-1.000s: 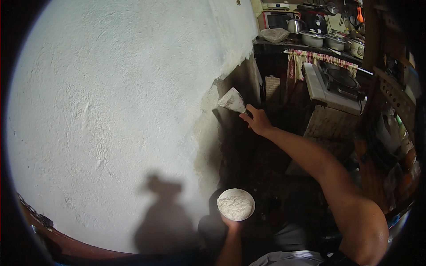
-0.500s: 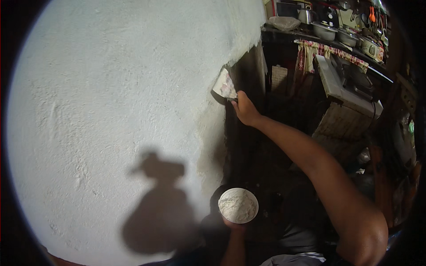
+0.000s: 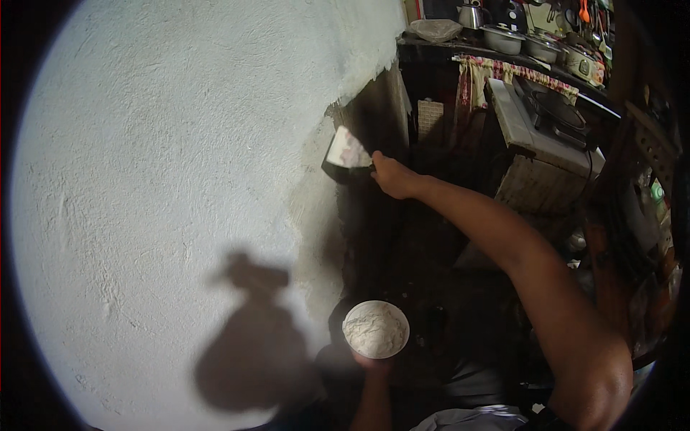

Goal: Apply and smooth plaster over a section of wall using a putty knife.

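Note:
My right hand is closed around the handle of a putty knife, whose wide blade is smeared with white paste. The blade stands at the edge of the white-coated wall, by a bare grey strip; whether it touches the wall I cannot tell. Low in the middle, my left hand holds up a round white bowl from beneath, its fingers mostly hidden under it. Thick off-white putty is heaped inside the bowl.
At the upper right, a dark counter carries lidded pots and a kettle. A flowered curtain hangs below. Nearer stands a worn pale stand with a stove on top. My shadow falls on the wall.
The putty knife has come away from the upper coating edge and turned, its blade now pointing more to the left. The whole view has shifted slightly; the bowl stays held low.

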Demonstrator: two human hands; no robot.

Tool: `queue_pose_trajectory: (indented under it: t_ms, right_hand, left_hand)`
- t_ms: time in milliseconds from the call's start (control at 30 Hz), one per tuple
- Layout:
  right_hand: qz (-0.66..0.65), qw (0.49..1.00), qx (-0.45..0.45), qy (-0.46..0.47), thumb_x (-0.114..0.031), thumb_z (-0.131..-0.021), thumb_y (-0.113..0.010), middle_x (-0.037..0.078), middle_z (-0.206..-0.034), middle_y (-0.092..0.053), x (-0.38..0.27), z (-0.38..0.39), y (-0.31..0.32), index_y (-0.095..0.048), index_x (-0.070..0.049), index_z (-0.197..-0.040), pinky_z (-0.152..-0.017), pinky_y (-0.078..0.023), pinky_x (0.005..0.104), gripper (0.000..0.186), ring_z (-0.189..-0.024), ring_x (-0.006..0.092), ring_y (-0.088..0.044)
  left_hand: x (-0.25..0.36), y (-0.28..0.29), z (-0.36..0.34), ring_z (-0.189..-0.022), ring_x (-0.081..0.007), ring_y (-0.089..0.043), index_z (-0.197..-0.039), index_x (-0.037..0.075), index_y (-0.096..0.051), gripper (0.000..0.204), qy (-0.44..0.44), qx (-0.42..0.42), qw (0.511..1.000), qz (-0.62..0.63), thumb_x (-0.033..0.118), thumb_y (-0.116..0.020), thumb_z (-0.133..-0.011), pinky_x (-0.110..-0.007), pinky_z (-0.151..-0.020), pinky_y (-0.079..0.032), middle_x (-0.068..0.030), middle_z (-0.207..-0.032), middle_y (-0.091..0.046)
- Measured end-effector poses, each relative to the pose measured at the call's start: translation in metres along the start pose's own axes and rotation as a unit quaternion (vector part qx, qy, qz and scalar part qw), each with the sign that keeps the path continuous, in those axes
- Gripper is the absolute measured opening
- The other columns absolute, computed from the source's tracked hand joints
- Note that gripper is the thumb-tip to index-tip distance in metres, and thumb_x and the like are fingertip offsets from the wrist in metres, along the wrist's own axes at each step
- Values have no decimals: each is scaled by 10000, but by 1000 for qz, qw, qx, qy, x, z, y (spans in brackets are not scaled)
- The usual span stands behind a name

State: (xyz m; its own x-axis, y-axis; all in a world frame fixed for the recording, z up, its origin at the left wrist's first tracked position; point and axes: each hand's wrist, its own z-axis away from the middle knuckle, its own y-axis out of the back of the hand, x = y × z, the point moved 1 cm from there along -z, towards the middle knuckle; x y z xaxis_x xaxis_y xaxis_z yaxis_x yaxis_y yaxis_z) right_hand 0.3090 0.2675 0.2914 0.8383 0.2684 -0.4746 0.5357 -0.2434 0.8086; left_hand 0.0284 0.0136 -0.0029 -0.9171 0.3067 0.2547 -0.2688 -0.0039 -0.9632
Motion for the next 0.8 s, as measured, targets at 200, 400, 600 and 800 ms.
queue_pose_trajectory:
  t_ms: [200, 400, 600, 800]
  right_hand:
    - [-36, 998, 35, -22, -117, -1010, -571, 391, -1040, -628, -6, -10, 2, -376, 49, -1118, -878, -492, 581, 279, -1079, 564, -616]
    - [-49, 998, 11, -45, -106, -967, -583, 410, -1014, -635, -36, -48, -29, -375, 75, -1103, -892, -513, 567, 307, -1064, 566, -626]
    - [-7, 997, -28, -70, -109, -967, -589, 402, -1090, -654, -16, -34, -19, -408, 81, -1173, -945, -519, 563, 334, -1109, 535, -646]
    - [-26, 999, 11, -45, -104, -966, -566, 396, -1004, -633, 10, -14, 0, -378, 69, -1116, -900, -500, 580, 296, -1068, 569, -621]
  left_hand:
    - [-3, 6, 2, -1417, -436, -491, -1583, 93, -403, 768, 5, 15, 1000, -22, 625, -272, -1045, -646, -1172, -392, -191, -1573, -483]
    - [6, 4, 2, -1427, -438, -481, -1587, 98, -401, 771, -19, 17, 999, -37, 626, -267, -1042, -650, -1177, -383, -188, -1579, -480]
    - [8, 3, 2, -1427, -439, -481, -1589, 88, -396, 801, 0, 19, 1000, -13, 648, -277, -1028, -647, -1180, -385, -193, -1576, -481]
    - [1, 3, 0, -1409, -436, -498, -1578, 88, -409, 790, 0, 14, 1000, -21, 642, -283, -1030, -645, -1172, -396, -199, -1561, -494]
